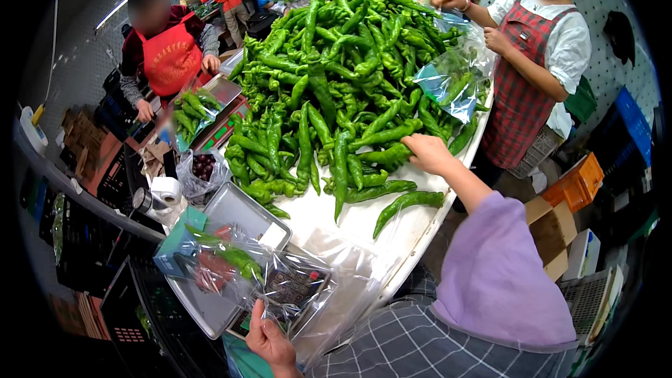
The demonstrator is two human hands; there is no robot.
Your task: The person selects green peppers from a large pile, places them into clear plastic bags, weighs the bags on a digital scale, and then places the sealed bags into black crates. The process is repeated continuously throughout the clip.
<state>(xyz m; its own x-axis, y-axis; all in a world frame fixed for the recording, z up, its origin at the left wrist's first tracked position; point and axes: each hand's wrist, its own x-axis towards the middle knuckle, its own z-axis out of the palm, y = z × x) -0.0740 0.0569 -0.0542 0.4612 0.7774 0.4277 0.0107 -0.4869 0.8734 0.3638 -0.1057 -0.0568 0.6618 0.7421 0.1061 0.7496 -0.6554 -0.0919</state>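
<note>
A large heap of long green peppers (362, 58) covers most of the white table (310, 215). At the near right edge of the heap, my right hand (429, 155) grips the end of a green pepper (387, 154); its fingertips are partly hidden. My left hand (270, 340) pinches the edge of a clear plastic bag (320, 294), which has green pepper (239, 261) inside. The bag lies over a digital scale (291, 283) with a keypad and a metal pan (197, 302). One loose pepper (407, 208) rests on bare tabletop near the right edge.
Left of the heap, a person in a red apron (173, 58) stands by a second scale (215, 131) with bagged peppers (191, 115). A person in a checked apron (525, 63) handles a bag (454, 84) at right. A bag of dark round fruit (202, 168) sits near a paper roll (167, 189).
</note>
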